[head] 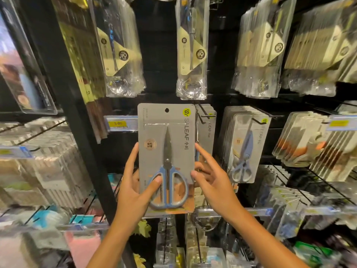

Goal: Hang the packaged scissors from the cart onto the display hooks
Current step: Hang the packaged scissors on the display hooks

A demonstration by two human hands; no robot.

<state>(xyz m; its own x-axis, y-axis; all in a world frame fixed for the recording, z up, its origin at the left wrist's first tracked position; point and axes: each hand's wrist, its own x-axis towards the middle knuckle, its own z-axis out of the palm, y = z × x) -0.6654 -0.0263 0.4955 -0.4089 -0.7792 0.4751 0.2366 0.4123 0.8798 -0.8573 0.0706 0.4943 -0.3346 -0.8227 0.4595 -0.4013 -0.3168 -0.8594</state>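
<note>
Grey card pack of blue-handled scissors stood upright before the rack, my left hand pinching its lower left edge and my right hand steadying the other with spread fingers, so I judged its hole needed sliding right onto the hook.
</note>
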